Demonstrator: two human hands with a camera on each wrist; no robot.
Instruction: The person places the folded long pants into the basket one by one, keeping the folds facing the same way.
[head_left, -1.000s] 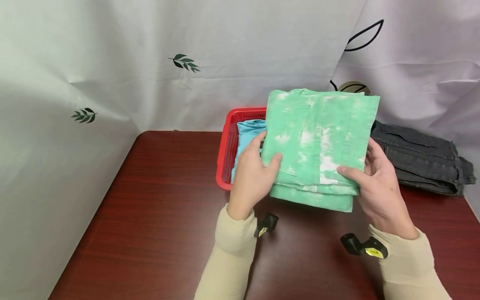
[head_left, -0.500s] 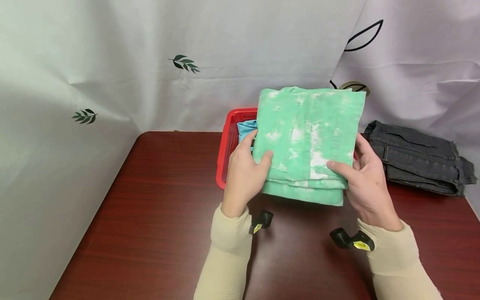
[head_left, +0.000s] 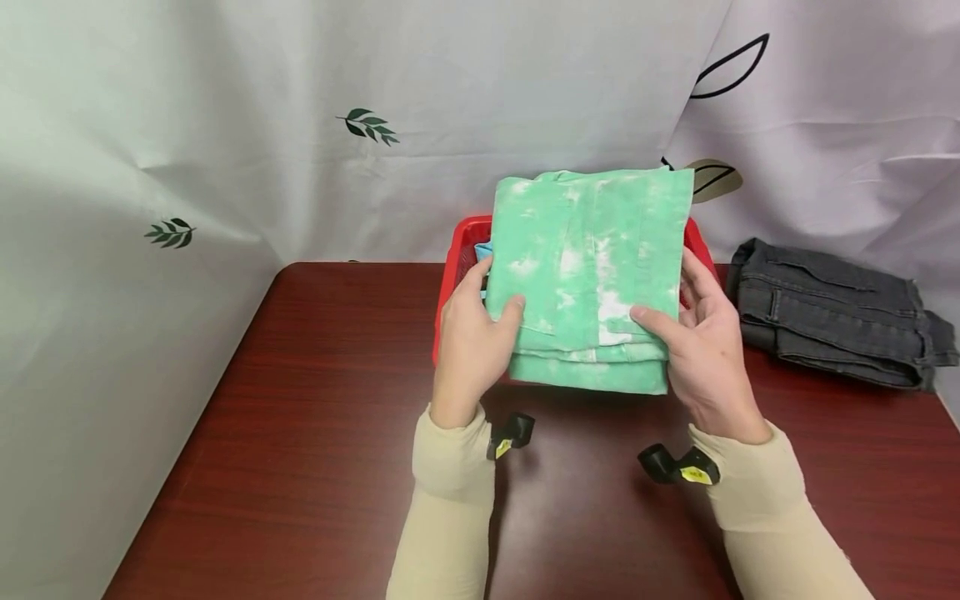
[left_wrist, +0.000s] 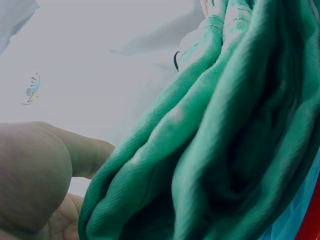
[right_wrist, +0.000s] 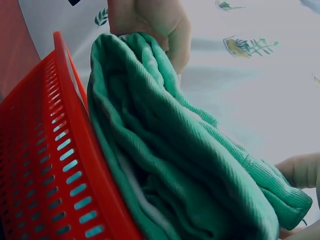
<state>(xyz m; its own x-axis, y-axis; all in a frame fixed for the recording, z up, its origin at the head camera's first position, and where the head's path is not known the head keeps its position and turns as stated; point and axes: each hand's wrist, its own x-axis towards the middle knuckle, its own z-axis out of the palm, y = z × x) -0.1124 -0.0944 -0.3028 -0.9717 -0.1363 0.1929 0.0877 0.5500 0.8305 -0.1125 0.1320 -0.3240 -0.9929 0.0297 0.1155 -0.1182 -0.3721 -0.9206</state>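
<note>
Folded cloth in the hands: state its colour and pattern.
The folded cloth is green with irregular white patches, clearest in the head view.

The head view looks forward and down; both wrist views share green cloth close-up.

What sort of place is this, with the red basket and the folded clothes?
Perhaps a laundry-tidying spot, though I can't tell which room. The clues are the folded green clothing, the red basket and the folded dark clothing lying on a brown table.
</note>
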